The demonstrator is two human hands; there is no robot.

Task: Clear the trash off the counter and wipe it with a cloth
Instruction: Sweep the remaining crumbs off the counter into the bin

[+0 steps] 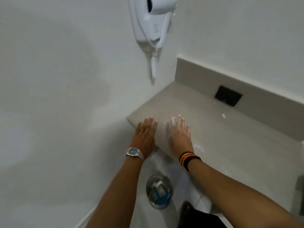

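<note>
The beige counter (205,129) runs from the corner toward the right. My left hand (145,135), with a silver watch on the wrist, lies flat and open at the counter's left front edge. My right hand (181,135), with coloured bands on the wrist, is flat and open on the counter beside it, blurred; something small and white shows at its fingertips, unclear what. A small white scrap (223,115) lies on the counter further right. White smears or crumbs (199,148) sit near the front edge. No cloth is in view.
A round metal bin (159,191) with blue and white trash stands on the floor below the counter edge. A white wall-mounted hair dryer (154,18) hangs above the corner. A black socket plate (228,97) sits in the backsplash. The white wall is at left.
</note>
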